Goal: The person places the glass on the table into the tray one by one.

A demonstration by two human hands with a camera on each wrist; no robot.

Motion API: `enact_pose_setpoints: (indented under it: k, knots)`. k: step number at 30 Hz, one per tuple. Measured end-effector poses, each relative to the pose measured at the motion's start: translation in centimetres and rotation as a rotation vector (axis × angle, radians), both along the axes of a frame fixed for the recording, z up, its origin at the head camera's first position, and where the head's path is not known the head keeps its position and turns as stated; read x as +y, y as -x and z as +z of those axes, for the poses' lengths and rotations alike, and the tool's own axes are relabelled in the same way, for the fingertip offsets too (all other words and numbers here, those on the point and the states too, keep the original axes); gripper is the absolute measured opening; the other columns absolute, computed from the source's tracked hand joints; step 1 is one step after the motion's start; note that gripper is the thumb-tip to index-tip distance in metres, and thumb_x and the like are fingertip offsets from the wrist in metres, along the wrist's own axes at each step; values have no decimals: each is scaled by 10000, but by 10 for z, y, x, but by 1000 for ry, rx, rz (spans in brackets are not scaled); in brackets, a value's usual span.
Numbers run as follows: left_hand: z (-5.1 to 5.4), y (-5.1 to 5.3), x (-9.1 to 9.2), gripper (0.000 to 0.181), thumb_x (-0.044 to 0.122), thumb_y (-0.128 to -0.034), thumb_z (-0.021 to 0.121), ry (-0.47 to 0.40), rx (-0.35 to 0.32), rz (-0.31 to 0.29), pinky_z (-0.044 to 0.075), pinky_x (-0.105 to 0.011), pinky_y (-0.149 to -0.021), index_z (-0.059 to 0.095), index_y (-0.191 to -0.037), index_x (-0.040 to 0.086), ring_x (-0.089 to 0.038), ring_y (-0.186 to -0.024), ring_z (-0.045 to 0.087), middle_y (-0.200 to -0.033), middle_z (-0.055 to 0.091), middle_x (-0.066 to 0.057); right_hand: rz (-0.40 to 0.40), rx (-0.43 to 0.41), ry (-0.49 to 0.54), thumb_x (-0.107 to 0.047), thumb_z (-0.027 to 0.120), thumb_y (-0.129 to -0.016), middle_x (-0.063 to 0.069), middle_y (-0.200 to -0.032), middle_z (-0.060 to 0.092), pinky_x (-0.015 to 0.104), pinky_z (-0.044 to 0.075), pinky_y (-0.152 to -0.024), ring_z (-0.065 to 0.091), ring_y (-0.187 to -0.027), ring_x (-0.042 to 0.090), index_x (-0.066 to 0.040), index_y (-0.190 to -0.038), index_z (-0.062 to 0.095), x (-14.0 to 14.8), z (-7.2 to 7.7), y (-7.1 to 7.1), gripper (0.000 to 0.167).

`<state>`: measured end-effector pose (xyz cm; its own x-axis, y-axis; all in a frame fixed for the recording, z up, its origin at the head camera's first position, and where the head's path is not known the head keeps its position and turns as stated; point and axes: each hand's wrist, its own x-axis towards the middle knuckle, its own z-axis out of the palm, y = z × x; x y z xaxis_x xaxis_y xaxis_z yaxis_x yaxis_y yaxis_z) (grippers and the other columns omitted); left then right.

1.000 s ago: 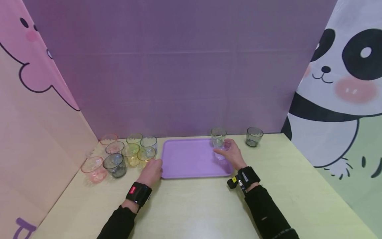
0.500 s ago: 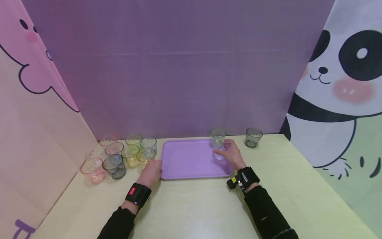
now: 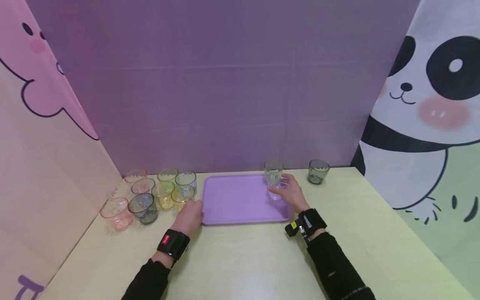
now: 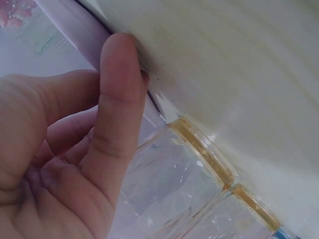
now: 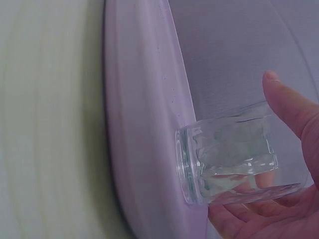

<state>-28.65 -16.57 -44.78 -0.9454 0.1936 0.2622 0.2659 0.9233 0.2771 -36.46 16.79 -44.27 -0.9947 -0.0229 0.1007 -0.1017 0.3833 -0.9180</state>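
Your left hand point(image 3: 190, 217) pinches the near left part of the rim of the tray point(image 3: 236, 200), thumb and fingers closed on it. Your right hand point(image 3: 292, 195) is curled round the clear glass point(image 3: 274, 180), thumb on one side and fingers on the other. The hands are well apart, with most of the tray between them. The clear glass is upright over the tray's right part; you cannot tell from these views whether its base touches down, nor whether one glass or two stacked are in your grip.

Crowding your left hand, just beyond its knuckles and partly hidden by them, is an amber glass point(image 3: 183, 194). Next to that, farther left, is a yellow glass point(image 3: 164, 196), with a green glass point(image 3: 168, 175) and a bluish glass point(image 3: 186, 179) behind the pair. Left of your left hand stand a dark glass point(image 3: 144, 208) and pink glasses point(image 3: 118, 213).

Beyond your right hand and to its right, a grey glass point(image 3: 318, 171) stands off the tray on the table point(image 3: 240, 262), near the purple wall point(image 3: 232, 104).
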Motion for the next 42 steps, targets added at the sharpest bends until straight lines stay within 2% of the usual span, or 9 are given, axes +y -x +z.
enact_pose_setpoints:
  k: [7,13,20,26,31,34,38,42]
  knots:
    - [-1,1,0,49,-41,-732,622,5,4,7,470,-357,-572,626,-764,-4,-223,-624,558,-666,589,-93,-4,-14,-21,-354,794,-669,226,-1333,403,459,354,-983,415,-1196,340,-29,-1388,248,1,-1,0,960]
    - [-1,2,1,44,-44,-729,627,4,7,3,470,-352,-564,626,-758,-11,-220,-620,558,-663,592,-96,5,-20,-32,-436,780,-656,218,-1378,358,459,324,-1010,372,-1240,339,-24,-1414,207,6,3,1,1036]
    - [-3,3,-1,59,-35,-717,619,20,43,-8,456,-363,-547,603,-706,21,-242,-600,561,-631,576,-86,31,25,-5,-488,710,-719,198,-1420,319,452,297,-1032,314,-1290,336,-1,-1405,259,20,10,2,954]
    - [-1,3,-1,50,-36,-721,618,15,31,-6,460,-364,-553,608,-722,13,-235,-600,553,-641,578,-92,-14,28,57,-500,670,-757,184,-1397,362,445,325,-1016,356,-1267,334,-7,-1387,317,33,16,2,875]
    - [0,2,0,58,-43,-727,601,0,2,-3,462,-357,-561,616,-746,9,-214,-603,541,-650,572,-85,-112,60,119,-452,629,-815,197,-1355,411,426,362,-992,403,-1233,320,-1,-1360,374,46,18,1,753]
    - [0,3,0,72,-47,-733,592,-3,-7,-5,457,-347,-559,621,-763,12,-198,-600,528,-652,566,-75,-214,92,124,-398,626,-836,188,-1316,461,406,388,-968,445,-1194,300,-5,-1328,429,53,18,1,660]
    - [-1,3,0,70,-45,-733,593,3,-4,-7,455,-344,-556,620,-762,13,-197,-599,524,-649,561,-70,-368,146,90,-332,647,-833,154,-1239,538,376,416,-931,501,-1124,259,-36,-1274,506,61,17,2,549]
    - [0,3,-1,55,-41,-733,597,7,6,-11,452,-345,-548,613,-747,9,-203,-591,523,-638,554,-69,-459,181,75,-302,644,-835,146,-1283,503,390,400,-948,456,-1173,270,-45,-1298,478,71,17,5,555]
